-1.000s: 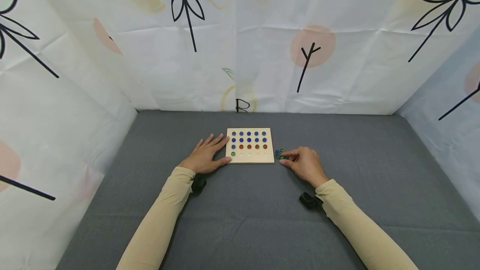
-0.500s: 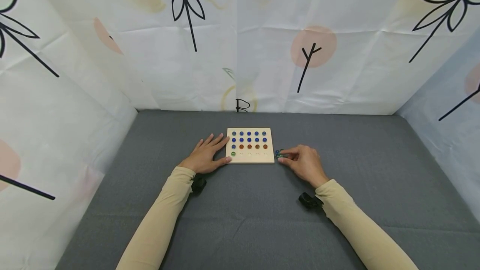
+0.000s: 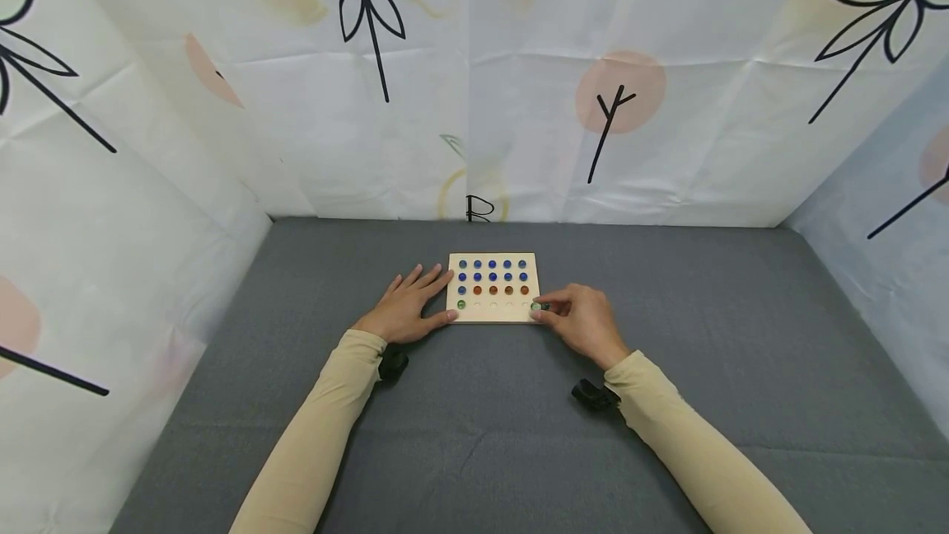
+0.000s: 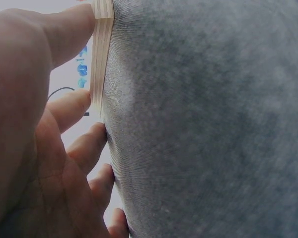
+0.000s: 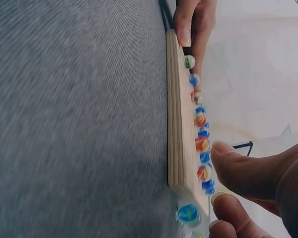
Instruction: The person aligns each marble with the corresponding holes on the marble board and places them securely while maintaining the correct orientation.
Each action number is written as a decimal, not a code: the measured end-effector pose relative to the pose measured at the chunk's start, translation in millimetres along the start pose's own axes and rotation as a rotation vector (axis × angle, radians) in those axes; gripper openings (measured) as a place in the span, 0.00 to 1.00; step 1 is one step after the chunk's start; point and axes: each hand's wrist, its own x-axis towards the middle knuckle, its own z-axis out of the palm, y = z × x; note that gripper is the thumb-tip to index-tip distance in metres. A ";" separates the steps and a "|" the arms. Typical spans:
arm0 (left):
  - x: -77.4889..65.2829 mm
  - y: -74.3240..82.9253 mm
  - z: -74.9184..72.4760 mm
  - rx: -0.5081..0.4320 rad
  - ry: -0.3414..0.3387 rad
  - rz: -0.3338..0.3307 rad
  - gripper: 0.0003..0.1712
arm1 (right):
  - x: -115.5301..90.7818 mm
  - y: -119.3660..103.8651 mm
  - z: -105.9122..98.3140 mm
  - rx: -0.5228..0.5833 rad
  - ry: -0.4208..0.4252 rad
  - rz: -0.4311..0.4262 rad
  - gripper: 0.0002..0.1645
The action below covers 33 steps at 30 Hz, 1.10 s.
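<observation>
A pale wooden board (image 3: 493, 317) lies on the grey cloth, with rows of glass marbles in its hollows. Blue marbles (image 3: 493, 277) fill the back two rows. The third row is one blue and several orange marbles (image 3: 493, 291). One green marble (image 3: 461, 304) sits at the left of the front row. My left hand (image 3: 404, 310) lies spread against the board's left side, thumb and forefinger at its edge (image 4: 102, 54). My right hand (image 3: 589, 321) pinches another green marble (image 3: 535, 306) over the board's right edge. In the right wrist view, the thumb (image 5: 228, 158) is above the marble rows.
Loose marbles, one of them blue-green (image 5: 188, 213), lie on the cloth beside the board's right edge, mostly hidden by the right hand in the head view. The grey cloth (image 3: 474, 435) spreads around the board. Patterned white fabric (image 3: 519, 138) stands behind and at both sides.
My right hand has picked a green marble from the loose ones and moved left with it to the board's right edge. The left hand and the board have stayed still.
</observation>
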 end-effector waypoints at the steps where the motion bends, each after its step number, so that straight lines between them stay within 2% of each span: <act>1: 0.0 0.0 0.1 0.001 0.001 0.001 0.44 | 0.7 -1.1 1.1 0.006 -0.001 -0.002 0.12; 14: 0.2 -0.7 0.6 0.001 0.005 0.002 0.44 | 7.0 -16.0 10.0 0.030 -0.014 -0.041 0.13; 33: 1.1 0.0 0.3 0.016 -0.012 -0.017 0.44 | 17.5 -34.4 27.1 0.049 -0.058 -0.039 0.12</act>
